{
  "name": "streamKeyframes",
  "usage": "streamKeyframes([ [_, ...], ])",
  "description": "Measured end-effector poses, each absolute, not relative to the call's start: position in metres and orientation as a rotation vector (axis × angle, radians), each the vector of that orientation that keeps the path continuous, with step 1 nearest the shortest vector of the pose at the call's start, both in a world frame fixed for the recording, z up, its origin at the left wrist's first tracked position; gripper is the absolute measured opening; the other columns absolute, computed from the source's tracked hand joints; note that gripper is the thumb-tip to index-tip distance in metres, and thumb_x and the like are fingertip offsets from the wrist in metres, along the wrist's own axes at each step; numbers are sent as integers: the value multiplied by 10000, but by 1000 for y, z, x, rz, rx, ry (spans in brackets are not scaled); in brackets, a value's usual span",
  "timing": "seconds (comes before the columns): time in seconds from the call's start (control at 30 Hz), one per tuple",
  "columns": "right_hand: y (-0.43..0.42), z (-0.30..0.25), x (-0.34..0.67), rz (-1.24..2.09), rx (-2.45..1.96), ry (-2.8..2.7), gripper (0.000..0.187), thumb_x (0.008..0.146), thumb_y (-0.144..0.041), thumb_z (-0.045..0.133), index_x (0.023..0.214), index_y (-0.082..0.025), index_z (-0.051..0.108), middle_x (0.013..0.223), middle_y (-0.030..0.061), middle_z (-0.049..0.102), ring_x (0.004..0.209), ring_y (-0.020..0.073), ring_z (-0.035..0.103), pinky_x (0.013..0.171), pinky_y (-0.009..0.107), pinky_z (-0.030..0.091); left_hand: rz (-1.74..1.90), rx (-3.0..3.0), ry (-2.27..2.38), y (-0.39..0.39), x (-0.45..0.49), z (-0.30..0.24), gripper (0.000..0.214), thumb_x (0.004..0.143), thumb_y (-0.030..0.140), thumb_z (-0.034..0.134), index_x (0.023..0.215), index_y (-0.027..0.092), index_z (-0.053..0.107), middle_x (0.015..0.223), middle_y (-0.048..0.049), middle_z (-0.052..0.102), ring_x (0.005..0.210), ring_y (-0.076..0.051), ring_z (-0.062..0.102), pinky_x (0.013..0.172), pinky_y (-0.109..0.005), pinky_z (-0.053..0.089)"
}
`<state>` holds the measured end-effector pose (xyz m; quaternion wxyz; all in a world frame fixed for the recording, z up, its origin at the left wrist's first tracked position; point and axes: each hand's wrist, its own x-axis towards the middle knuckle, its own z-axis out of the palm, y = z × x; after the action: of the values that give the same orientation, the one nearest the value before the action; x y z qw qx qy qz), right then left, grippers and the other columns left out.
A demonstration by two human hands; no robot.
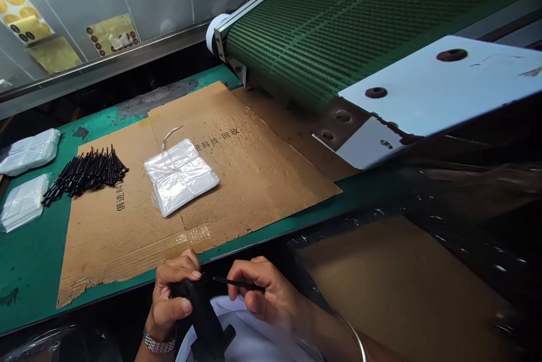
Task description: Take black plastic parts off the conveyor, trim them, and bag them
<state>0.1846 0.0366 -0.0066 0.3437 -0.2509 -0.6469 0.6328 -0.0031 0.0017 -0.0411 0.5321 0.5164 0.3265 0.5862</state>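
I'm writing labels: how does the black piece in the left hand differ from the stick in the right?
The piece is thick; the stick is thin. The piece has a side stub; the stick shows none. The piece slants steeply in view; the stick lies nearly level. Both are black.

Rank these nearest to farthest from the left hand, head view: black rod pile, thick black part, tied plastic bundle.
1. Thick black part: in the left hand.
2. Tied plastic bundle: ahead, on the cardboard.
3. Black rod pile: farther left.
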Motion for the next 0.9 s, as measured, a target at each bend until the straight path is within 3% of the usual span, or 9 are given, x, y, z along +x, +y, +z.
streamKeyframes([
  [0.2,26,-8,177,1784,-613,-1582,549,757,-653,432,709,-121,560,465,-89,266,403,35,235,376,176,192,1417,1245,784,1,-4,-44,330,636,431,614,927,290,680,581,-7,495,621,-169,381,568,-330,290],
  [0.43,20,-11,171,2014,-528,-1452,397,744,-529,550,707,-141,473,504,-88,309,428,24,234,388,169,185,1393,1223,861,-2,-6,-48,341,650,438,606,946,283,673,600,-10,499,655,-185,401,607,-350,303],
  [0.7,18,-9,170,2112,-525,-1341,395,727,-522,576,716,-143,464,503,-92,313,435,25,239,398,169,197,1353,1222,880,-2,-2,-46,372,687,462,584,1002,280,661,636,-5,493,669,-174,413,614,-322,326],
  [0.8,17,-10,169,2133,-518,-1312,395,710,-516,594,707,-145,458,498,-94,312,430,23,231,392,166,188,1317,1222,873,-3,0,-45,399,713,462,568,1068,288,623,721,-20,572,696,-182,471,631,-320,363],
  [0.9,16,-12,168,2127,-527,-1293,354,731,-473,586,700,-146,454,488,-94,309,422,23,229,389,165,193,1284,1248,923,-4,2,-45,439,743,465,545,1150,300,562,896,-34,638,832,-206,528,764,-343,385],
])
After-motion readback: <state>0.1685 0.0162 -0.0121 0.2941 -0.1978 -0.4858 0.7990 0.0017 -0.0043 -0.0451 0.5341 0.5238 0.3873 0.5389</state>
